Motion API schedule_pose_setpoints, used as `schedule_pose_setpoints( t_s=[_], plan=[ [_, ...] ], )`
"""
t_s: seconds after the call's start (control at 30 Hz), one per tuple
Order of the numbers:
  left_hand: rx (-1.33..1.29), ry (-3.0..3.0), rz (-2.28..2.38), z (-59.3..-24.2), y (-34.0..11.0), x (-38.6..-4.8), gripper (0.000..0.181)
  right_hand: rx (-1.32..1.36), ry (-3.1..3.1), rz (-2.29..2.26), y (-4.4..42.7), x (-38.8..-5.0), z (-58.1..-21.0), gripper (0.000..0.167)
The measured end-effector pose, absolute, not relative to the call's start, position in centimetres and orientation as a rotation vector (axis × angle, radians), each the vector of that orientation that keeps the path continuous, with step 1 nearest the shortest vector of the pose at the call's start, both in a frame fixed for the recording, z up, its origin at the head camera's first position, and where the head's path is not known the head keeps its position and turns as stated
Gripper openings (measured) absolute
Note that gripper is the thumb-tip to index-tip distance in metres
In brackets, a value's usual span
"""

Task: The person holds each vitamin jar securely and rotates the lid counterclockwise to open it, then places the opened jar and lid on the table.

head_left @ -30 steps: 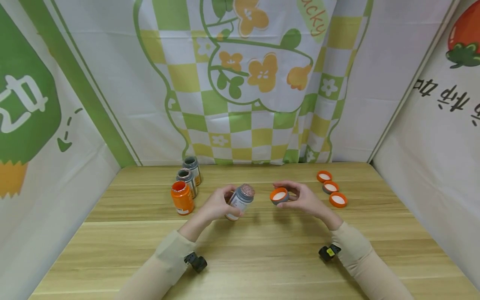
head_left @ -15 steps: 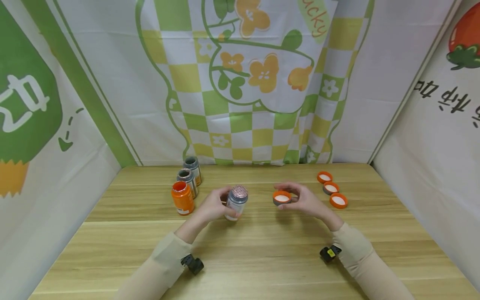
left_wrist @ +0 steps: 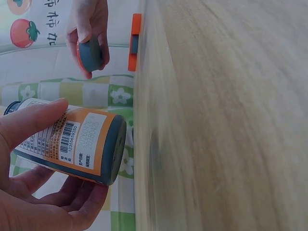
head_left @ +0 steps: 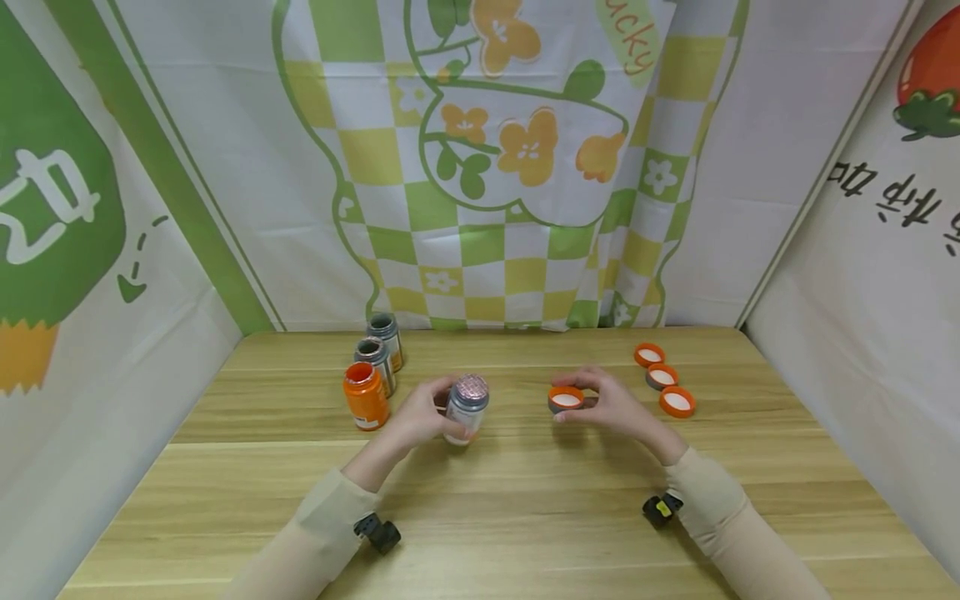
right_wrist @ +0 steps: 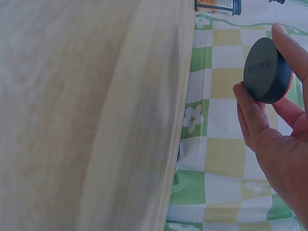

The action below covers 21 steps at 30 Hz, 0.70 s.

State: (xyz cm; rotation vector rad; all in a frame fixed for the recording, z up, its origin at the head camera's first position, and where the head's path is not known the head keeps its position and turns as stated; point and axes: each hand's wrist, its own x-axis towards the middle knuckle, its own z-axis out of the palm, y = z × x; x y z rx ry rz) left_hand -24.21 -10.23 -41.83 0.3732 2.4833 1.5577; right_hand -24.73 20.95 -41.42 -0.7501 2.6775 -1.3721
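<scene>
My left hand (head_left: pixel 423 414) grips a grey bottle (head_left: pixel 467 408) whose mouth is covered by a silvery-pink foil seal. In the left wrist view the bottle (left_wrist: pixel 79 139) shows an orange and white label with a barcode, and its base is held off the table. To the right, my right hand (head_left: pixel 611 406) pinches a grey cap (head_left: pixel 566 400) with an orange rim, its white inside facing up. In the right wrist view the cap (right_wrist: pixel 264 70) shows its grey top with raised lettering, between thumb and fingers. Cap and bottle are apart.
An orange bottle (head_left: pixel 366 398) and two grey bottles (head_left: pixel 376 361) (head_left: pixel 385 337) stand uncapped in a row at the back left. Three caps, an orange one (head_left: pixel 677 402), a grey-sided one (head_left: pixel 662 377) and another orange one (head_left: pixel 649 355), lie upturned on the wooden table (head_left: pixel 510 517) at right.
The left hand has moved slightly left with the bottle, turning it from tilted to more upright. The right hand has drawn the cap a little to the right and levelled it.
</scene>
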Motion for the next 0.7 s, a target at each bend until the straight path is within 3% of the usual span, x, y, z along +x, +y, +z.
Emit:
schedule_pose_setpoints(
  t_s=[0.2,0.7],
  plan=[
    [0.397,2.5,1.571,-42.0,-10.7,-24.1,0.071,-0.732,2.693,-1.387,21.8,-25.8,-43.1,0.055],
    [0.382,2.534,1.575,-42.8,-12.2,-24.0,0.07,-0.821,2.919,-1.065,23.0,-25.7,-43.2,0.055]
  ],
)
